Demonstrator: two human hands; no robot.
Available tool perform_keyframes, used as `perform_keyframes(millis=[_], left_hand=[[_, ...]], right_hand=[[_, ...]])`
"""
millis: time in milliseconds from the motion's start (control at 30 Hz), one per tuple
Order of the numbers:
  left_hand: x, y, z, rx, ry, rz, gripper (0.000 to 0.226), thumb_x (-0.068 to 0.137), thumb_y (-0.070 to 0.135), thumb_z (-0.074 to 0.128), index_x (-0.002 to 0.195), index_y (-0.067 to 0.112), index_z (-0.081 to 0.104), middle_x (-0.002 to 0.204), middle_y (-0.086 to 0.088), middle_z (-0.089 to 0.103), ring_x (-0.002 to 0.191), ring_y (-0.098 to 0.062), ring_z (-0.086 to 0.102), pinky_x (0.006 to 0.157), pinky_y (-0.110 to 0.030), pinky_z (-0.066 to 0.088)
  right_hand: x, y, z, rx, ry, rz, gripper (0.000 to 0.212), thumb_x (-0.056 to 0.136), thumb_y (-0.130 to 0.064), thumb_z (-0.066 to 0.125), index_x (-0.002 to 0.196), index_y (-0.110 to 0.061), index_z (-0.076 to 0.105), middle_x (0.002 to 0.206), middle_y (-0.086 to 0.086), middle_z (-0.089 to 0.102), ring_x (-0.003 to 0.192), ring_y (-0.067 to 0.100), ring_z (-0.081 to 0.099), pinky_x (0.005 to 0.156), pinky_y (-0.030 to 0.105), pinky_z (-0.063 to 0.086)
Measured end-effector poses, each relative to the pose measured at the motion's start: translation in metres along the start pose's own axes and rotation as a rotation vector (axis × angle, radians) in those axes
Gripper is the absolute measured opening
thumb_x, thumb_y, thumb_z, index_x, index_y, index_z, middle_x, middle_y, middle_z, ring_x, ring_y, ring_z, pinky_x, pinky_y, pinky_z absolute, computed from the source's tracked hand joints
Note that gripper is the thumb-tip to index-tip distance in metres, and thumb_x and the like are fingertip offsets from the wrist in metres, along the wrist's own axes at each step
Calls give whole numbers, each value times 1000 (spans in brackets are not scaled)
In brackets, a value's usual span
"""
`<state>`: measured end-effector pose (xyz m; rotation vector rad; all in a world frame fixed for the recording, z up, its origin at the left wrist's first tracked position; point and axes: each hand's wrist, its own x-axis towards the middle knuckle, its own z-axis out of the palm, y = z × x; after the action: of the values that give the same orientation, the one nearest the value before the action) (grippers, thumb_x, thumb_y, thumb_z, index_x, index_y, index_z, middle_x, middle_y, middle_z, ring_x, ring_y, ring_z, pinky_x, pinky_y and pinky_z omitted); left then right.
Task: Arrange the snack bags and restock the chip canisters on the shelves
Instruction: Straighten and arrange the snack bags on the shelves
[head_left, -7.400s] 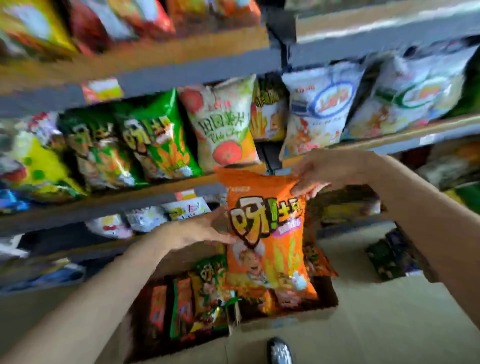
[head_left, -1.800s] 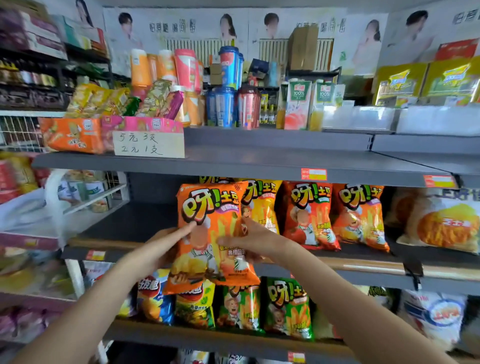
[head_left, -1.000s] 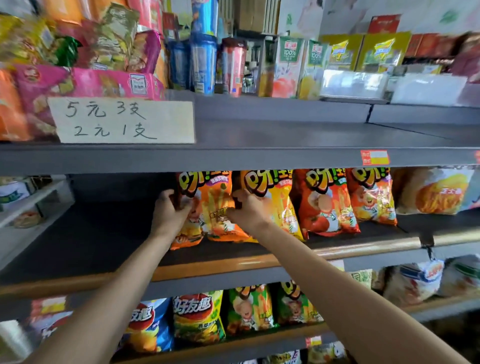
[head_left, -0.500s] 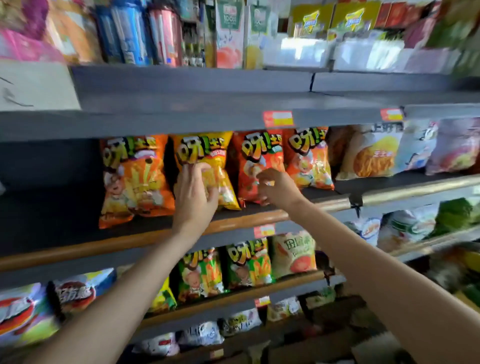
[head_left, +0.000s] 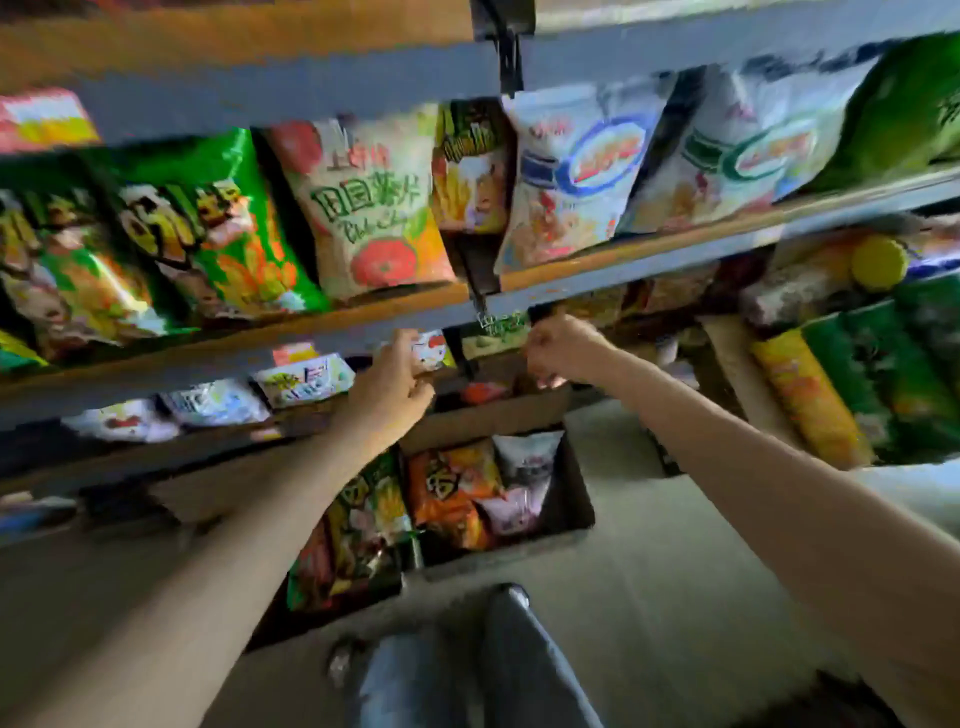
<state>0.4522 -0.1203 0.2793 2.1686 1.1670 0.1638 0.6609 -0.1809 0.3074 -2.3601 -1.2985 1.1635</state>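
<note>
Both hands have come down from the upper shelf, where half a second ago they were straightening the orange snack bags, and the view has swung down with them to the lower shelves and the floor. The left hand (head_left: 387, 392) is now raised just under the edge of the shelf (head_left: 332, 325), fingers curled beside a small white packet (head_left: 428, 351); motion blur prevents confirming whether it pinches that packet or only touches it. The right hand (head_left: 558, 351) is at the same height, well apart from the left, its fingers curled inward; whether it holds anything cannot be determined. Directly below and between both hands sits the open cardboard box (head_left: 571, 499) of remaining stock, holding an orange bag (head_left: 449, 491), a pale bag (head_left: 524, 467) and green bags (head_left: 363, 525). Above the hands, the green bags (head_left: 208, 228) and the tomato-print bag (head_left: 363, 208) lean forward against the shelf lip. Probable risks: a hand rising quickly could strike the shelf edge or knock a leaning bag off the lip; a rushed reach into the box may crush the air-filled bags or drag a neighbouring one out. No chip canisters can be identified with confidence in this view.
</note>
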Motion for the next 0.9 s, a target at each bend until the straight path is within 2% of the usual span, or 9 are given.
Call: perform_keyframes(millis=[167,233,333,433,533,600,667,800,900], left_hand=[[-2,-73,107,73,-165,-307,44,90,13,55,130,12,37,106,-3,57,88,-24,61,77,-42,51],[9,-106,147,77,-191,-408,45,91,14,56,130,13,35,105,-4,56,84,-26,61,73,-44,52],[31,-154,211,27,-204,-467,47,91,13,57,131,11,33,105,-8,56,81,-31,60,72,-48,52],[40,-195,277,-4,-224,-499,49,92,14,55,134,9,32,105,-6,55,93,-27,58,82,-45,49],[39,-228,326,-11,-210,-522,47,92,16,54,134,10,33,95,4,51,92,-21,57,83,-41,50],[30,-243,342,-23,-198,-501,46,92,14,54,134,11,34,93,6,49,87,-17,56,78,-40,53],[18,-253,347,-4,-176,-471,46,92,14,55,133,10,36,94,7,50,86,-14,54,74,-37,51],[-1,-252,322,-84,-102,-548,35,93,13,51,127,8,41,100,-3,57,75,-19,57,58,-29,45],[-14,-216,275,-213,-31,-600,21,95,11,48,115,9,52,98,-4,56,71,-14,56,43,-11,39]], right_hand=[[59,125,105,-16,-180,211,19,90,-3,45,73,-8,50,73,9,55,81,21,63,53,18,44],[91,167,153,64,-205,282,32,94,-8,43,64,-18,39,68,-3,41,73,6,51,53,14,31],[143,224,228,62,-222,295,34,95,-17,48,63,-25,37,69,-6,38,68,12,41,58,12,28],[186,261,306,257,-187,297,15,87,-29,62,89,-19,51,82,5,54,82,22,54,71,27,41],[221,290,372,448,-116,286,52,73,-41,73,113,-22,46,101,12,55,90,24,56,80,36,44],[229,291,393,536,-115,302,60,73,-22,79,122,-15,45,114,11,55,106,25,53,92,43,45],[231,289,400,564,-105,374,60,75,-11,76,126,-11,44,112,6,53,102,21,50,84,35,47],[221,256,372,322,27,278,26,85,-20,66,107,-7,62,105,17,67,97,31,63,85,37,49],[194,203,307,120,-76,89,8,90,-14,57,83,-11,58,61,1,65,61,13,67,63,19,51]])
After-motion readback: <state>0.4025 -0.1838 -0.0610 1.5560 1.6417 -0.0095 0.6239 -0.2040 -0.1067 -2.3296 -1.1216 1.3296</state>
